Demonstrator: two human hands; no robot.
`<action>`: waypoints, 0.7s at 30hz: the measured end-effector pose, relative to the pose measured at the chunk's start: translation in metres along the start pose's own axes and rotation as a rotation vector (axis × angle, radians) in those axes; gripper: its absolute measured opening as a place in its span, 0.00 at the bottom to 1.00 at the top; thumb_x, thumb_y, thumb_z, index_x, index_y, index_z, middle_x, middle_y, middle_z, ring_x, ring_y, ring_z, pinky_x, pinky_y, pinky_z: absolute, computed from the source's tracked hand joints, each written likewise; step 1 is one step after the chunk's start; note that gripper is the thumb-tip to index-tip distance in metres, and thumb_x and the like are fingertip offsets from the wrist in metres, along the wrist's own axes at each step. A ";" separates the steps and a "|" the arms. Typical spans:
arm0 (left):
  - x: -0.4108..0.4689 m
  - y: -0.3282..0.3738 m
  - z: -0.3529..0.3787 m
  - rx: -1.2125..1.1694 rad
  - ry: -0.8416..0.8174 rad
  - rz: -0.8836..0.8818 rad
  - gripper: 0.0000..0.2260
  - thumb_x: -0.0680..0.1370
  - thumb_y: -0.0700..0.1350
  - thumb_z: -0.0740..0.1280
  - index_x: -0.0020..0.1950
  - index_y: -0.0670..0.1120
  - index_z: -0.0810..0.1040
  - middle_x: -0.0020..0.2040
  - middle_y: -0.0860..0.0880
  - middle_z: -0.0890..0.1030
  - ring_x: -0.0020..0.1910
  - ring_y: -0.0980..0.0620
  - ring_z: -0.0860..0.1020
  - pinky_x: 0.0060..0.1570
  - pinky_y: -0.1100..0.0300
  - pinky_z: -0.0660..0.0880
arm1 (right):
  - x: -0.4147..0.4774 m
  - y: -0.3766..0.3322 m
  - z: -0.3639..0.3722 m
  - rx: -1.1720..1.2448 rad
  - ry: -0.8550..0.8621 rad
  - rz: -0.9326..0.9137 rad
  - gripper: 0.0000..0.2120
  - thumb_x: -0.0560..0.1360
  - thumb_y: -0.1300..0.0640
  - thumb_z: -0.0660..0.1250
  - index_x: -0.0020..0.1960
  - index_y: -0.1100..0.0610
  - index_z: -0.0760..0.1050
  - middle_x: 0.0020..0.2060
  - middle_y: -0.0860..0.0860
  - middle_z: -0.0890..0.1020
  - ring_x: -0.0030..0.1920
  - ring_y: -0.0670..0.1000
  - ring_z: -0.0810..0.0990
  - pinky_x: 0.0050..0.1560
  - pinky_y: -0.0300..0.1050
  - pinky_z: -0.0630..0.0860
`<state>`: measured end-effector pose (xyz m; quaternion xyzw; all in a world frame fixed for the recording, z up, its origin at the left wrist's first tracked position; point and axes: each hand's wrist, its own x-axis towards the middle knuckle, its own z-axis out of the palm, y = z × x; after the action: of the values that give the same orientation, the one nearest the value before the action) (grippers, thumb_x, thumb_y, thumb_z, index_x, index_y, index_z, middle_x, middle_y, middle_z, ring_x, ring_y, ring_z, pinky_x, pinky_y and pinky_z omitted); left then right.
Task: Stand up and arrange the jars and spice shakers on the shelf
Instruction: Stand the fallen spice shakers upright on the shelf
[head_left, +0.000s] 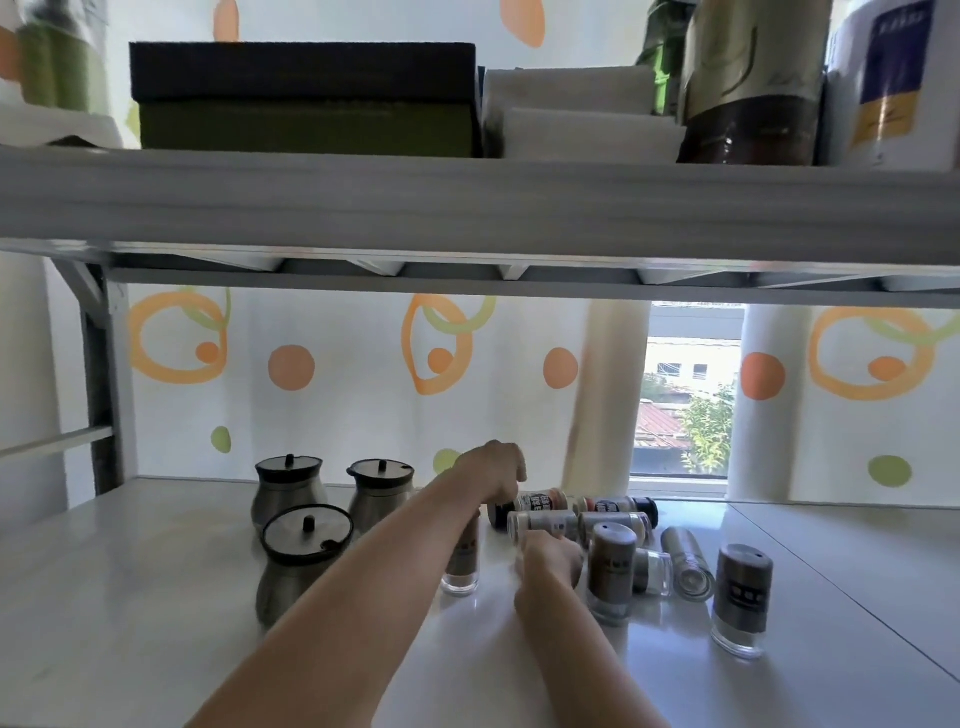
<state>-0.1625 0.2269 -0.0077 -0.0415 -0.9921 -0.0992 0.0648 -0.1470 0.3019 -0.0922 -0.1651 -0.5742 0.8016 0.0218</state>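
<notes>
Three steel jars with black lids (304, 556) stand upright at the left of the white lower shelf (156, 597). Right of them is a cluster of spice shakers. Several lie on their sides (615, 524). Three are upright: one behind my left forearm (462, 564), one in the middle (612, 577) and one at the right (742, 597). My left hand (496, 470) reaches to the back, its fingers curled down over the capped end of a lying shaker (540, 501). My right hand (550, 566) is curled just in front of another lying shaker (543, 525); its fingers are hidden.
The upper shelf (467, 208) hangs low overhead, holding a dark box (306, 93), white packets and bottles (753, 83). A patterned curtain (337, 374) closes the back, with a window gap (685, 395) at the right. The frame post (98, 389) stands at the left.
</notes>
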 end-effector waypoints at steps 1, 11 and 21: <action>0.005 0.003 0.002 0.017 -0.032 0.010 0.17 0.73 0.33 0.62 0.60 0.42 0.78 0.62 0.43 0.78 0.60 0.44 0.77 0.50 0.57 0.75 | 0.002 0.000 -0.001 0.004 -0.017 -0.009 0.19 0.75 0.66 0.62 0.65 0.64 0.69 0.61 0.61 0.76 0.60 0.60 0.77 0.53 0.49 0.74; 0.029 0.010 0.024 0.122 -0.111 0.054 0.05 0.69 0.40 0.74 0.38 0.41 0.80 0.47 0.40 0.82 0.49 0.42 0.81 0.50 0.52 0.78 | -0.005 -0.005 0.000 0.308 0.036 0.090 0.22 0.69 0.77 0.60 0.61 0.66 0.74 0.45 0.58 0.80 0.45 0.56 0.79 0.50 0.49 0.81; 0.026 0.002 0.025 0.126 -0.124 0.037 0.16 0.68 0.44 0.75 0.53 0.40 0.81 0.52 0.41 0.82 0.53 0.43 0.80 0.49 0.56 0.76 | -0.027 -0.014 -0.007 0.278 0.048 0.145 0.12 0.70 0.77 0.56 0.34 0.64 0.67 0.32 0.57 0.72 0.32 0.50 0.72 0.53 0.50 0.77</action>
<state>-0.1908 0.2354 -0.0285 -0.0615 -0.9975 -0.0326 0.0073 -0.1218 0.3073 -0.0744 -0.2205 -0.4435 0.8687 0.0002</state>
